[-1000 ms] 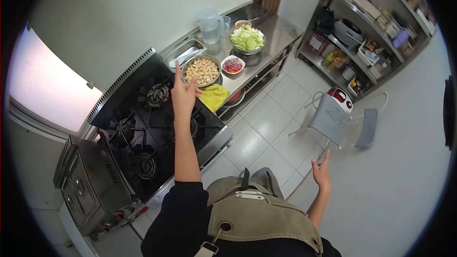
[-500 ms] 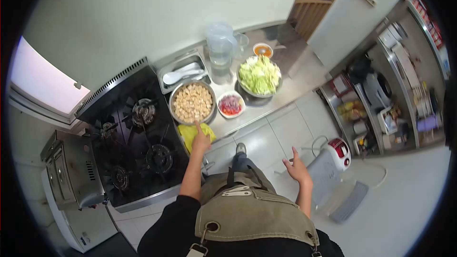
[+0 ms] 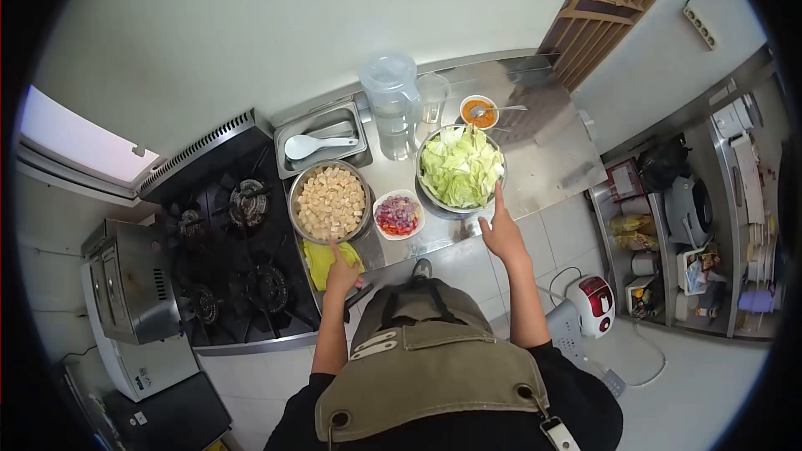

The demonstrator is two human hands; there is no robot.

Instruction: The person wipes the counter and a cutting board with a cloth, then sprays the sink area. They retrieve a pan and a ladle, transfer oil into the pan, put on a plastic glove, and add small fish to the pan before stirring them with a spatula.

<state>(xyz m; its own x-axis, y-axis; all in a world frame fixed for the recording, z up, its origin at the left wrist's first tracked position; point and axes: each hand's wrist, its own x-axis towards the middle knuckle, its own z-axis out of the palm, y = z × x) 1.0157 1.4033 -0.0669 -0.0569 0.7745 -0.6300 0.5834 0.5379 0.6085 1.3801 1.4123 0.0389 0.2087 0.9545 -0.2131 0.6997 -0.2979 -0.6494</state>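
My left hand (image 3: 342, 273) is at the near rim of a metal bowl of pale cubes (image 3: 332, 202), index finger extended, above a yellow cloth (image 3: 320, 262). It holds nothing. My right hand (image 3: 502, 232) points its index finger at the near right rim of a bowl of chopped green leaves (image 3: 461, 165) and is also without an object. Between these bowls sits a small white bowl of chopped purple and red pieces (image 3: 398, 215). Behind the leaves is a small bowl of orange paste (image 3: 479, 113) with a spoon in it.
A black gas stove (image 3: 236, 238) is at the left. Behind the bowls stand a lidded clear pitcher (image 3: 391, 104), a clear cup (image 3: 432, 98) and a metal tray (image 3: 319, 167) with a white ladle. Shelves (image 3: 720, 225) and a red-and-white appliance (image 3: 591, 306) are at the right.
My right hand has moved up from beside my body to the leaf bowl. My left hand remains by the bowl of cubes. The camera view has shifted slightly.
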